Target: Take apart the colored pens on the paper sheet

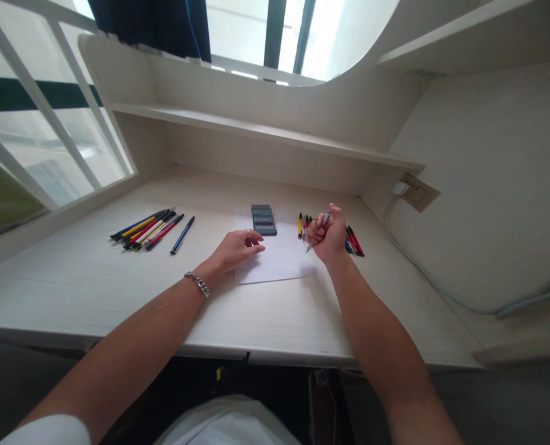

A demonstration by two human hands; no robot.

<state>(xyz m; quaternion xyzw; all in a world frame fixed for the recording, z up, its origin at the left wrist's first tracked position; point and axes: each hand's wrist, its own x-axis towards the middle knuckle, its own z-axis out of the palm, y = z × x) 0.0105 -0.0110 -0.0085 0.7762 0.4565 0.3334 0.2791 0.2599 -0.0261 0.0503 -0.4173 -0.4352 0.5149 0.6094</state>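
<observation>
My right hand (327,235) is closed around a pen (309,248), whose pale tip points down and left over the right side of a white sheet of paper (275,269). Whether the tip touches the paper I cannot tell. At the sheet's left edge rests my left hand (242,248), its fingers apart and holding nothing. A dark phone-like object (264,221), partly pixelated, lies on the upper part of the sheet. Beyond and beside my right hand are several pens, among them a yellow pen (300,226) and a red pen (356,241); the hand hides some of them.
On the left of the white desk (99,290) lies a bunch of coloured pens (148,230), with a single blue pen (182,235) beside it. A shelf (266,133) runs along the back. A cable (423,272) hangs from a wall socket (415,191) at the right.
</observation>
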